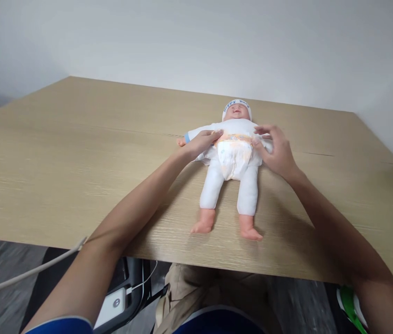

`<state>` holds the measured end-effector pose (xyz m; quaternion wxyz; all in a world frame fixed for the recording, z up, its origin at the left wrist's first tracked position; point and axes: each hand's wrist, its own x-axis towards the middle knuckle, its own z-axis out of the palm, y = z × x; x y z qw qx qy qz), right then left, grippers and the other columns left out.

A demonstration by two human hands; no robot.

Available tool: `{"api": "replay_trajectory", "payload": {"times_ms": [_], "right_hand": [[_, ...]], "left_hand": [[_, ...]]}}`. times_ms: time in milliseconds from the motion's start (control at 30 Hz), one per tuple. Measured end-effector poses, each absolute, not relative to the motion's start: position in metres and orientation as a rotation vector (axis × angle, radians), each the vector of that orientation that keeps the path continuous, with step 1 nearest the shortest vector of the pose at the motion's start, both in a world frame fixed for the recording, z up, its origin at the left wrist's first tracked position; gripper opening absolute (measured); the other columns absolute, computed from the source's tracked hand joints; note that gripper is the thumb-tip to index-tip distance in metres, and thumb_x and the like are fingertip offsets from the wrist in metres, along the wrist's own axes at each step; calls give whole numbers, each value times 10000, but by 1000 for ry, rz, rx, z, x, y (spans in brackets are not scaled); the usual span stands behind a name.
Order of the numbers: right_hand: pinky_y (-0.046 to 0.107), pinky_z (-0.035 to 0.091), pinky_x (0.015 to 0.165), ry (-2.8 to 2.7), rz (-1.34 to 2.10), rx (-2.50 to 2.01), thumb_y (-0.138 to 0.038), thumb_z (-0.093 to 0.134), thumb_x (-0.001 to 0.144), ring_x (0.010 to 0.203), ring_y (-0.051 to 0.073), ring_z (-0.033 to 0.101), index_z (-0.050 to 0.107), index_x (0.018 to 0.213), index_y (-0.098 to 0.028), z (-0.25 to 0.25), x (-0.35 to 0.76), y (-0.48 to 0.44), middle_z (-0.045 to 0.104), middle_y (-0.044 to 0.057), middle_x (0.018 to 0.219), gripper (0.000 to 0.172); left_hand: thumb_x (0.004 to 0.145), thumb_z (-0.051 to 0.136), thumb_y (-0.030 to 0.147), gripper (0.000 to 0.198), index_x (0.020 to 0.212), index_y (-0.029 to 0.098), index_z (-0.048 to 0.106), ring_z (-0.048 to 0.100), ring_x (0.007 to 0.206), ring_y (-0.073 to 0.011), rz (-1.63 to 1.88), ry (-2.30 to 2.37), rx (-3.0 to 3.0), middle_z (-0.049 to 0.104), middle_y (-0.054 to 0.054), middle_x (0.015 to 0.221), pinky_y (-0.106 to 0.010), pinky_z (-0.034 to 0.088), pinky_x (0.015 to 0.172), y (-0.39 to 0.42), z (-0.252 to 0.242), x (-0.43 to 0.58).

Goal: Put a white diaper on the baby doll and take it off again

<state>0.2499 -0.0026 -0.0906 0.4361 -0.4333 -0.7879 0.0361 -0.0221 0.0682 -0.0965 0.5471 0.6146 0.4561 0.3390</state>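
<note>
A baby doll (pixel 231 126) in a white suit and a white cap with blue lettering lies on its back, feet toward me. Around its hips is a white diaper (pixel 234 157) with an orange patterned waistband. My left hand (pixel 203 141) is closed at the waistband's left end, its thumb on top and the other fingertips hidden. At the right end, my right hand (pixel 277 150) has its thumb at the diaper's edge and its fingers spread apart over the doll's arm. The diaper's side flaps are partly covered by my hands.
The doll rests on a wide wooden table (pixel 88 185) against a pale wall. Below the near edge are a black case with a white device (pixel 112 304), a pale cable (pixel 32 273) at left, and a green and white object (pixel 351 306) at right.
</note>
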Motion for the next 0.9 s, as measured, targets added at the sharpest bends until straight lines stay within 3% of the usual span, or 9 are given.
{"api": "replay_trajectory", "payload": {"times_ms": [133,267,333,400,467,567,733,833,900], "right_hand": [[594,391,1374,-2168,280,-1011,-564,520,1137,1621,338,491,489,1684,-283,-102,240,-7,549,123,1725,616],[606,243,1442,-2195,370,-1021,-617,421,1164,1735,330,306,380,1774,-297,-118,240,-3,394,80,1841,690],[601,236,1447,-2181,378,-1022,-629,415,1163,1735,327,307,378,1777,-302,-121,240,-1,392,69,1843,697],[593,237,1449,-2173,381,-1022,-627,415,1164,1734,322,310,385,1776,-300,-123,239,-1,397,69,1840,694],[587,233,1452,-2164,382,-1025,-624,410,1165,1737,315,306,390,1773,-312,-123,238,-1,401,60,1839,683],[583,233,1451,-2150,384,-1025,-626,417,1164,1741,311,297,394,1770,-318,-124,237,0,394,55,1842,680],[631,205,1441,-2134,337,-1113,-608,447,1160,1742,326,294,396,1769,-316,-131,245,-5,372,64,1854,677],[611,286,1413,-2059,270,-1187,-561,437,1168,1681,318,418,420,1757,-298,-144,263,-17,463,91,1802,645],[591,382,1362,-2027,250,-1224,-548,472,1157,1599,328,524,538,1677,-266,-154,281,-25,572,123,1714,595]], "left_hand": [[1081,688,524,497,725,184,615,484,560,-125,811,1086,1396,629,-22,675,-273,389,584,65,-94,-20],[1093,661,521,507,711,194,606,507,573,-139,820,1142,1395,578,-16,639,-282,427,601,69,-93,-25],[1082,666,503,480,710,207,596,549,619,-161,880,1254,1457,579,-22,649,-291,446,619,74,-95,-29],[1073,651,464,359,814,217,659,638,747,-196,998,1314,1560,685,-48,778,-314,508,697,78,-95,-32],[1076,611,443,250,1008,233,726,705,970,-235,1150,1269,1741,788,-84,1046,-368,566,870,75,-92,-30],[1086,559,474,321,1244,259,738,674,1239,-269,1197,1036,2133,759,-104,1396,-442,527,1103,61,-82,-18],[1103,505,450,406,1363,246,740,621,1348,-301,929,834,2546,748,-96,1453,-498,410,1240,34,-77,2],[1114,488,448,434,1385,242,757,602,1327,-318,888,951,2589,735,-91,1483,-507,407,1222,29,-78,2],[1112,482,440,445,1398,240,758,601,1308,-321,840,973,2610,727,-90,1494,-506,416,1207,29,-78,0]]}}
